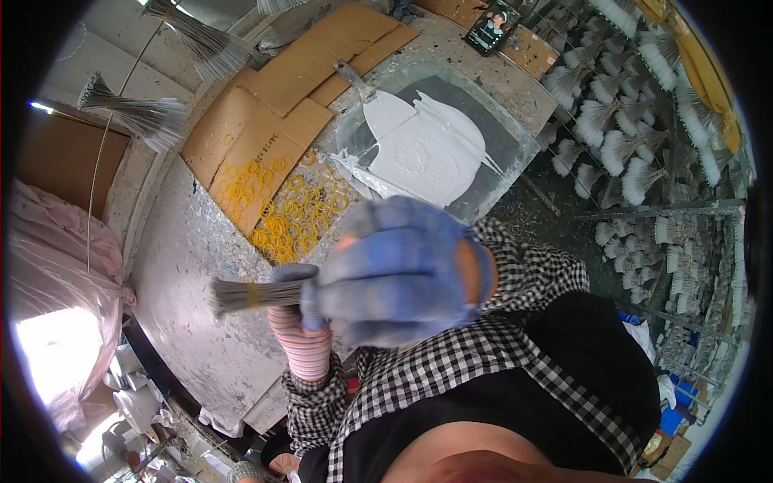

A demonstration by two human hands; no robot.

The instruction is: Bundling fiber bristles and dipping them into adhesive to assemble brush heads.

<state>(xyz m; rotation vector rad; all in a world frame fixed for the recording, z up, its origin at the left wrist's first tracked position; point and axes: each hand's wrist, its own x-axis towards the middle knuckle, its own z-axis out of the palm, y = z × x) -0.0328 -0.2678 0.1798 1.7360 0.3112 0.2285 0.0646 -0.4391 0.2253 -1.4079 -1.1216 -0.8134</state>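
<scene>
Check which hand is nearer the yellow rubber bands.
Right. The right hand in the blue glove hovers beside the yellow rubber bands; the left hand grips the wire bundle lower down.

Daylight, fairly bright and even, soft shadows. Blown-out glare on the pink plastic sheet (48, 322) lower left (probably a window nearby). Gloved right hand (398, 270) blurred, too close. Heavy fisheye bending, black vignette.
</scene>
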